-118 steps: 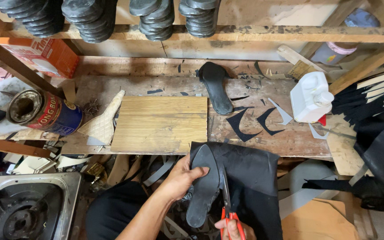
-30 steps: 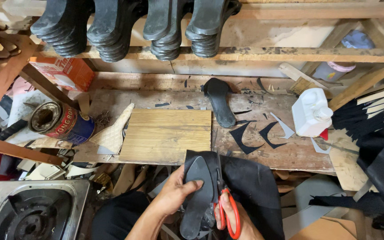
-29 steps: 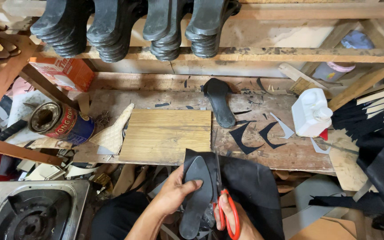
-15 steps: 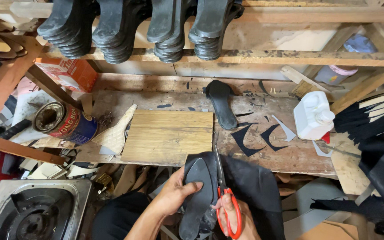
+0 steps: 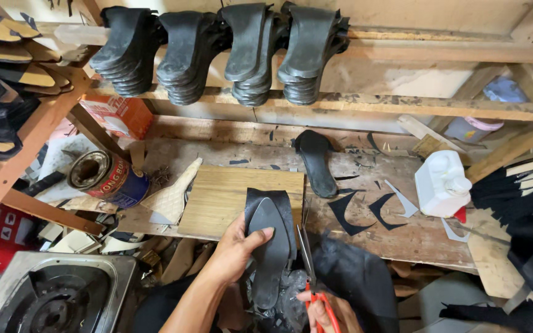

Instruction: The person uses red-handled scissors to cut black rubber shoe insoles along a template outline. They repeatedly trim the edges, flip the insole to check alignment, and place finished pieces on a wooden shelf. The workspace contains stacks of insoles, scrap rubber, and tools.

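Here our left hand (image 5: 232,250) grips the black insole (image 5: 271,259) on its black sheet; our right hand (image 5: 325,308) is closed on red-handled scissors (image 5: 311,271). We should cut close along the edge.

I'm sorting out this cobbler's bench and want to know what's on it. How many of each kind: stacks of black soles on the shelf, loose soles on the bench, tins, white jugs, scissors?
Stacks of black soles on the shelf: 4
Loose sole on the bench: 1
Tin: 1
White jug: 1
Scissors: 1
Total: 8
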